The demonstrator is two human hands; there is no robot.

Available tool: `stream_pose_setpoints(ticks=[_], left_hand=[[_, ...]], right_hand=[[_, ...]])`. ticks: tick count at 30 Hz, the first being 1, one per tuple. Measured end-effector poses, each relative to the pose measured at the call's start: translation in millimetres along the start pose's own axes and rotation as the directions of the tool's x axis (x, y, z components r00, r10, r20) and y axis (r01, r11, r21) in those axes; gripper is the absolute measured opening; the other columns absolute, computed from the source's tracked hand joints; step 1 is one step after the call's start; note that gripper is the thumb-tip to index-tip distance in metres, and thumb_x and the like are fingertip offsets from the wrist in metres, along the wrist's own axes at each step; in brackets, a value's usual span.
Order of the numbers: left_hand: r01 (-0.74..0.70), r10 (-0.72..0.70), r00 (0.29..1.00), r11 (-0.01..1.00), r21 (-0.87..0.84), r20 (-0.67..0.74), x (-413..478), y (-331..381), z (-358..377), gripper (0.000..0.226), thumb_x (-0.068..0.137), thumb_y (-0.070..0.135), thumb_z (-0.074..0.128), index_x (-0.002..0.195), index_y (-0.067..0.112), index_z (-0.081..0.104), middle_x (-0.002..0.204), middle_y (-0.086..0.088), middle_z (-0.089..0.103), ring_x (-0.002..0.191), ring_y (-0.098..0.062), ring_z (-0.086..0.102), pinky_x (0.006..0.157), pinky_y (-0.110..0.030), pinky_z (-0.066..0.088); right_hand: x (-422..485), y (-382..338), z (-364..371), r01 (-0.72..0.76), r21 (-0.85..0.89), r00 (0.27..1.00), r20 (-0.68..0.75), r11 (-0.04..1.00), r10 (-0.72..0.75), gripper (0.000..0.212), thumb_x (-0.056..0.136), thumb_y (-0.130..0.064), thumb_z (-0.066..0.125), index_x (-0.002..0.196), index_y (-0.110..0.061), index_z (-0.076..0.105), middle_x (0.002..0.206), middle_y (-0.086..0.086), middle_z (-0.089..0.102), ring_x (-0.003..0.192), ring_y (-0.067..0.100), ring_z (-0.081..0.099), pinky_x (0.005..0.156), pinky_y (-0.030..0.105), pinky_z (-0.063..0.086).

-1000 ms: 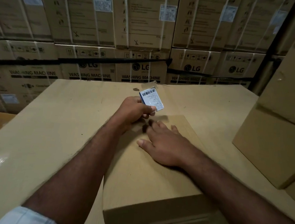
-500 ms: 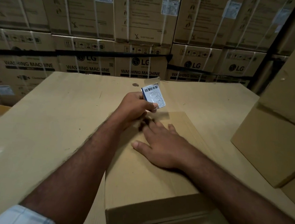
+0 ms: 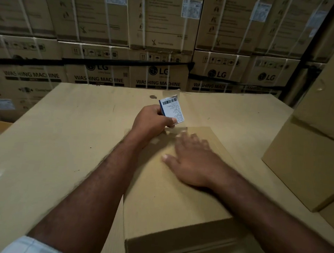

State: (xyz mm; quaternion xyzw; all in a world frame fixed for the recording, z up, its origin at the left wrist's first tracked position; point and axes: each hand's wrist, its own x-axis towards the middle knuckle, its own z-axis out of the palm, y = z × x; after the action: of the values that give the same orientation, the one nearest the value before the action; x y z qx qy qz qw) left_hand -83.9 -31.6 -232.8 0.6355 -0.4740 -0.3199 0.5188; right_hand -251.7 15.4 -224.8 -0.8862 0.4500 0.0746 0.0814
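Head view | left hand [image 3: 150, 121] pinches label card [image 3: 172, 110] | right hand [image 3: 191, 162] spread flat on carton [image 3: 168, 202]

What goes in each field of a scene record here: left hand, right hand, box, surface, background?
left hand: grips a small barcoded pack, raised near the box's far edge
right hand: lies flat on the box top, fingers blurred
cardboard box: closed, resting on the surface
cardboard surface: broad and tan
background: stacked LG washing machine cartons
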Motion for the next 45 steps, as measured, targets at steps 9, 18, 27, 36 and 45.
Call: stream_pose_setpoints(ticks=[9,18,27,36,45], left_hand=[[-0.008,0.010,1.000,0.998,0.061,-0.026,0.7,-4.1,1.5,0.026,0.076,0.020,0.081,0.101,0.019,0.075,0.084,0.004,0.078,0.069,-0.016,0.072,0.073,-0.040,0.058],[0.017,-0.005,0.997,0.989,0.150,-0.082,6.5,-2.7,4.8,0.022,0.077,0.020,0.077,0.099,0.017,0.075,0.089,0.003,0.077,0.081,-0.017,0.073,0.085,-0.046,0.060],[-0.020,0.018,0.999,0.997,0.069,0.042,2.9,17.1,41.6,0.019,0.079,0.021,0.077,0.097,0.024,0.072,0.083,0.006,0.077,0.080,-0.018,0.075,0.087,-0.050,0.060],[-0.036,0.111,0.986,0.873,-0.486,0.128,-13.8,63.6,106.4,0.026,0.089,0.010,0.071,0.114,0.017,0.069,0.105,0.001,0.076,0.093,-0.012,0.072,0.084,-0.029,0.055],[0.507,-0.220,0.833,0.671,-0.541,0.507,-35.3,-6.8,162.0,0.009,0.097,0.019,0.061,0.107,0.019,0.062,0.084,0.003,0.068,0.122,-0.024,0.064,0.110,-0.055,0.038]], right_hand=[[-21.5,60.6,-6.1,-0.159,0.067,0.987,-0.010,0.985,0.160,0.057,0.095,-0.073,0.013,0.150,-0.060,0.003,0.166,-0.017,-0.005,0.154,0.020,-0.005,0.117,0.066,-0.005],[-111.6,104.7,-5.5,-0.528,0.695,0.843,0.360,0.487,0.400,0.074,0.084,-0.079,0.027,0.131,-0.030,0.056,0.127,0.001,0.060,0.111,0.027,0.059,0.092,0.055,0.055],[-143.6,92.4,25.9,-0.249,0.905,0.872,0.053,0.346,0.487,0.092,0.077,-0.050,0.078,0.153,-0.021,0.036,0.154,0.005,0.041,0.110,0.026,0.064,0.058,0.039,0.062],[-198.3,107.9,-43.0,-0.422,0.472,0.589,-0.506,0.774,0.630,0.076,0.082,-0.033,0.079,0.148,-0.029,0.043,0.138,-0.003,0.059,0.113,0.016,0.057,0.084,0.020,0.039],[-156.4,109.6,44.2,-0.641,0.172,0.661,-0.371,0.748,0.652,0.068,0.098,-0.003,0.040,0.157,-0.021,0.014,0.165,0.007,0.013,0.151,0.031,0.008,0.110,0.047,0.041]])
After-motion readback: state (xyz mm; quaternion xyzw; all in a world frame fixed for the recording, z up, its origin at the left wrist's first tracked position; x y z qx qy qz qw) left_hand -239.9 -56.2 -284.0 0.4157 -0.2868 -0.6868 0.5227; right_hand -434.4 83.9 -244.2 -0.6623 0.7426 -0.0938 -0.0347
